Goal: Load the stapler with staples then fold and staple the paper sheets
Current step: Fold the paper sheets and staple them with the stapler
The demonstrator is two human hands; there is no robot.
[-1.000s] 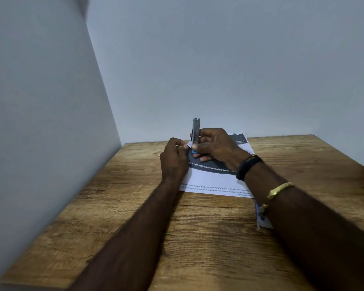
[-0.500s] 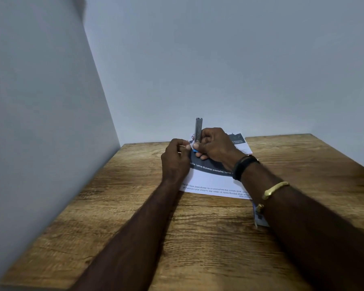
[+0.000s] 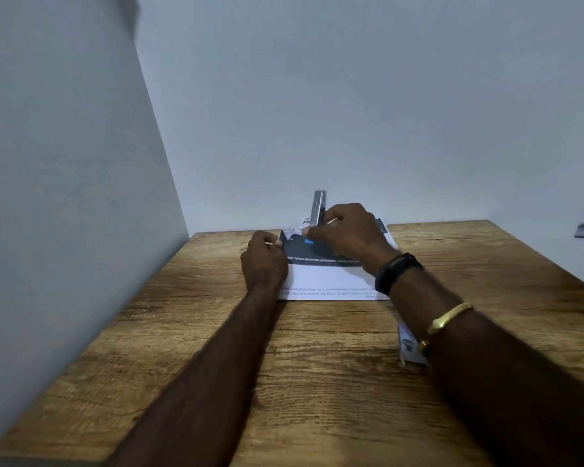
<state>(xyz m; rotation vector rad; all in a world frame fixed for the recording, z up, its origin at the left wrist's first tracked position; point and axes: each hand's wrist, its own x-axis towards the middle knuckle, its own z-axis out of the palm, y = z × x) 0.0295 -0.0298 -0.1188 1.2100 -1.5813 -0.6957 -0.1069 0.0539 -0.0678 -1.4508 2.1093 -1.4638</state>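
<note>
Left hand (image 3: 265, 261) now leftward, apart from stapler (image 3: 318, 210) in right hand (image 3: 346, 235).

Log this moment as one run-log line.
stage: loading stapler | right hand: holding stapler, top arm raised | left hand: at paper sheets' left edge | surface: wooden table

Bare wooden table (image 3: 317, 382) lies open between the two forearms and to their outer sides. The far edge is closed by the back wall (image 3: 351, 112), the left edge by a side wall (image 3: 64, 197). At the far centre, both hands, left hand (image 3: 265, 261) and right hand (image 3: 346, 235), the raised stapler (image 3: 318, 207) and paper sheets (image 3: 331, 281) block passage
</note>
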